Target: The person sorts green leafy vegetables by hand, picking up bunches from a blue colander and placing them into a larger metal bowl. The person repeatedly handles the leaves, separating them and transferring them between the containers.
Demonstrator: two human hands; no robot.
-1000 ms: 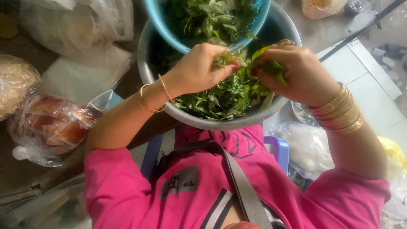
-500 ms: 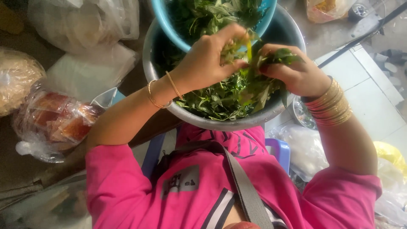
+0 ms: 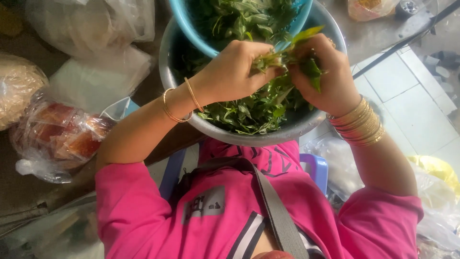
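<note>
Left hand and right hand, fingers closed, pinch one leafy green sprig between them above the metal bowl.

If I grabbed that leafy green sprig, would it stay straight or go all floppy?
Probably floppy: the leafy sprig bends between the left hand and right hand, its thin leaves drooping. It likely weighs very little, since fingertips alone hold it. The leaves look soft, so a hard grip might tear them.

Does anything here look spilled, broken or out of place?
Nothing stands out. Both hands, left and right, hold a sprig over the metal bowl of greens. The blue bowl sits tilted on its rim, but no leaves lie outside.
</note>
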